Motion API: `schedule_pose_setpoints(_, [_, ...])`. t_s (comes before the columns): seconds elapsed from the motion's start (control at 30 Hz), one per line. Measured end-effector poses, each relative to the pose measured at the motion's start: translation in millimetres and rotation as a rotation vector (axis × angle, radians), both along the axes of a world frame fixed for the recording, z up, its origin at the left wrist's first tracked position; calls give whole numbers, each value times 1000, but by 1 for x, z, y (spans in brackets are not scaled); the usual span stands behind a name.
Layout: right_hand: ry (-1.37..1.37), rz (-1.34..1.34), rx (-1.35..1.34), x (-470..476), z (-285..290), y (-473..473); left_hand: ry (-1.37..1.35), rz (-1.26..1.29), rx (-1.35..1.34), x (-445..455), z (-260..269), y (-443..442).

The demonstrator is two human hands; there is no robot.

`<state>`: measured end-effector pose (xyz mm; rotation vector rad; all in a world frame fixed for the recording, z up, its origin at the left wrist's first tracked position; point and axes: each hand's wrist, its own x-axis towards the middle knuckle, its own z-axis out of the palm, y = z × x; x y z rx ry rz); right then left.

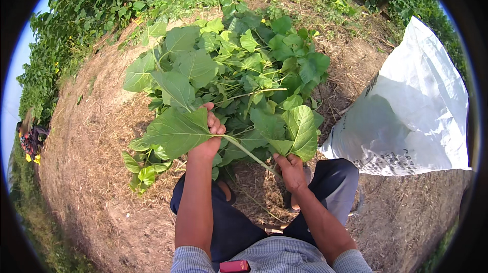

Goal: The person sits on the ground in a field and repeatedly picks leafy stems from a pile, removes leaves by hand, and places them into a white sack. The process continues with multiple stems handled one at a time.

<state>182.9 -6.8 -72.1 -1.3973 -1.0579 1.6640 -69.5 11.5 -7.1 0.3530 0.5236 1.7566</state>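
My left hand (214, 128) is closed around a long green leafy stem (248, 152), just where a broad leaf (175, 132) spreads out to the left. The stem slants down to the right toward my right hand (291, 170). Thumb and fingers of that hand pinch at the stem's lower end, beneath a lighter upright leaf (302, 132); whether they grip the leaf's stalk or the stem itself is partly hidden. Beyond both hands lies a large heap of cut leafy stems (263, 59) on the ground, and one pale bare stalk (251, 93) shows across it.
A white woven sack (411, 109) bearing print stands at my right. Dry straw-strewn soil (103, 143) surrounds the heap. Dense green vines (95, 10) with yellow flowers rise at the far side. Another person (31, 139) is far off at the left edge. My knees flank the near ground.
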Motion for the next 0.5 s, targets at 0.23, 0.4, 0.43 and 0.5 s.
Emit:
schedule_pose_setpoints(0.23, [118,-6,-158,0,9,-8,-65,-76,84,-7,4,-2])
schedule_pose_setpoints(0.4, [410,-88,-322,4,15,-7,-105,-120,186,-11,7,-7])
schedule_pose_setpoints(0.43, [456,-105,-351,4,16,-7,-114,-128,222,-12,8,-8])
schedule_pose_setpoints(0.5, [521,-129,-374,4,16,-8,-134,-131,241,-16,10,-12])
